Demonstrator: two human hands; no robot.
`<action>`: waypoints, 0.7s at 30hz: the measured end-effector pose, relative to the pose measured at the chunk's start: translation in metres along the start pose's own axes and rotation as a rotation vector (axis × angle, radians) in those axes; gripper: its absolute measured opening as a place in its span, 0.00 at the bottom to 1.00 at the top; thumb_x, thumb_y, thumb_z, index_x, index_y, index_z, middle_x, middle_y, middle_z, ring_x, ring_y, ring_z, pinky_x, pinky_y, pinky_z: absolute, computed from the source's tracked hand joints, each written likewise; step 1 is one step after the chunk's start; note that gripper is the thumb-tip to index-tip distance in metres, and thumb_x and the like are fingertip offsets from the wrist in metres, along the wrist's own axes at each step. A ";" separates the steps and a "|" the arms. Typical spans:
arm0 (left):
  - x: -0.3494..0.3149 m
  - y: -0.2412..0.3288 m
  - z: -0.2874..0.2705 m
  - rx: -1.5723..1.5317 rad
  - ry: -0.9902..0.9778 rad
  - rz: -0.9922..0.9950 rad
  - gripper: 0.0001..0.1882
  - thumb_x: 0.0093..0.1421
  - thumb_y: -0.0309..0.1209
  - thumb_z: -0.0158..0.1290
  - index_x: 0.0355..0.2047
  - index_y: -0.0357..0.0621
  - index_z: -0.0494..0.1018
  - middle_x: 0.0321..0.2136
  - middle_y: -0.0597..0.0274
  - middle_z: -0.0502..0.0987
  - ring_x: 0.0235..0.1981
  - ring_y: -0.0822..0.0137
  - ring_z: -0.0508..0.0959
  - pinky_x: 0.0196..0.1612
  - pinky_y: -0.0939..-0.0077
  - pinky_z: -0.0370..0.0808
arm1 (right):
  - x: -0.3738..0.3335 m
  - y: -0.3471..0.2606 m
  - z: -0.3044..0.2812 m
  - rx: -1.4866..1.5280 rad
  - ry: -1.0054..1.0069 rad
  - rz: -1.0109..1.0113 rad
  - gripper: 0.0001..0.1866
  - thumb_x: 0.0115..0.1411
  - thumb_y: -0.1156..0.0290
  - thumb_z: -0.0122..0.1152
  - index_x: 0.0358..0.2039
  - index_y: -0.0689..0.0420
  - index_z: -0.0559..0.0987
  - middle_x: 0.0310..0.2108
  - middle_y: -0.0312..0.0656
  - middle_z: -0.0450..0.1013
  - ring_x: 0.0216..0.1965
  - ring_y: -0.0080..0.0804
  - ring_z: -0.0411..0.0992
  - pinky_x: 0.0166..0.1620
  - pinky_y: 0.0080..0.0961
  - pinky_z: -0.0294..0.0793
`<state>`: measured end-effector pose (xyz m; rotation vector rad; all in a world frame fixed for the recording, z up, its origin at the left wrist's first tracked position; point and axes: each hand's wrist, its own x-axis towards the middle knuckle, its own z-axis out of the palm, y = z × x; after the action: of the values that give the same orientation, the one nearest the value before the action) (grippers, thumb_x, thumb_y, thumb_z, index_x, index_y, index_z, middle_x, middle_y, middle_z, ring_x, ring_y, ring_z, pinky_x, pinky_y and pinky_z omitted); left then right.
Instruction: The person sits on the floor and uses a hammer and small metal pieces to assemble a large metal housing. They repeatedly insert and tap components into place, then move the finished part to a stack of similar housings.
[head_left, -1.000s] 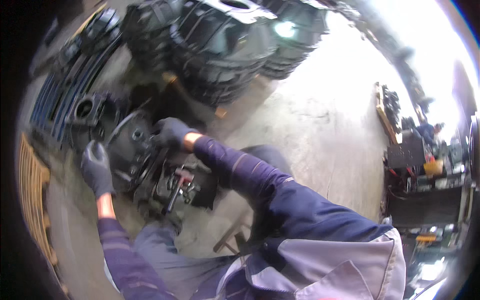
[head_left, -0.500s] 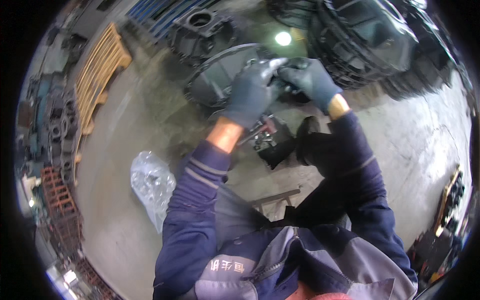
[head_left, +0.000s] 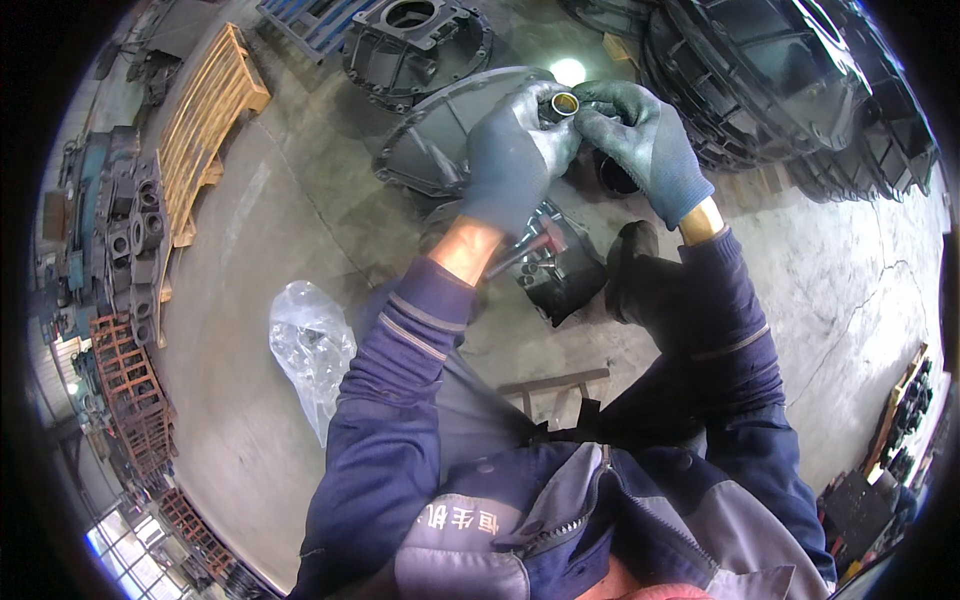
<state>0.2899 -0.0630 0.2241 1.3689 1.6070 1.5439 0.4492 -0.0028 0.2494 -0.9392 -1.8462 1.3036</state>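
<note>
A small metal bushing (head_left: pixel 565 104) with a brassy inner wall stands up from the gloved fingers of my left hand (head_left: pixel 518 150), which are closed round it. My right hand (head_left: pixel 645 145), also gloved, is pinched up against the bushing's right side; its fingertips seem to touch the rim. Both hands are raised over a large dark bell-shaped housing (head_left: pixel 430 150). Below them on the floor, a hammer (head_left: pixel 548 238) with a reddish head lies across a black container (head_left: pixel 565 290) holding several metal sockets or sleeves.
Another dark housing (head_left: pixel 415 60) sits beyond my left hand. Stacked large castings (head_left: pixel 750 85) rise at the far right. A clear plastic bag (head_left: pixel 310 345) lies on the floor at left, near a wooden pallet (head_left: pixel 215 130). A low metal frame (head_left: pixel 555 385) stands between my legs.
The bushing's open end has come into view between my hands. My hands have shifted slightly upward and right, with the fingers still together. The whole view has tilted a little.
</note>
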 end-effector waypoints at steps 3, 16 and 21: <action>0.003 -0.001 0.006 0.213 -0.010 -0.022 0.19 0.54 0.21 0.66 0.48 0.40 0.80 0.41 0.55 0.84 0.39 0.67 0.84 0.45 0.73 0.80 | 0.001 0.007 -0.006 0.003 -0.001 0.037 0.24 0.63 0.64 0.67 0.53 0.69 0.78 0.41 0.47 0.82 0.42 0.26 0.79 0.49 0.22 0.77; -0.002 0.022 -0.007 -0.126 -0.118 0.260 0.24 0.53 0.13 0.62 0.52 0.37 0.79 0.47 0.54 0.80 0.50 0.64 0.79 0.55 0.71 0.76 | -0.004 0.015 -0.012 0.639 -0.232 0.266 0.17 0.71 0.67 0.58 0.55 0.64 0.78 0.41 0.44 0.80 0.38 0.30 0.81 0.41 0.26 0.84; -0.007 0.024 -0.010 -0.096 -0.129 0.315 0.25 0.55 0.13 0.58 0.55 0.37 0.78 0.49 0.53 0.80 0.51 0.64 0.79 0.56 0.72 0.75 | 0.001 0.002 -0.011 0.485 -0.249 0.147 0.13 0.67 0.72 0.61 0.49 0.64 0.82 0.43 0.39 0.81 0.40 0.24 0.80 0.47 0.22 0.80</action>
<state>0.2905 -0.0768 0.2467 1.6915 1.2687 1.6458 0.4589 0.0035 0.2505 -0.6810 -1.5404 1.9209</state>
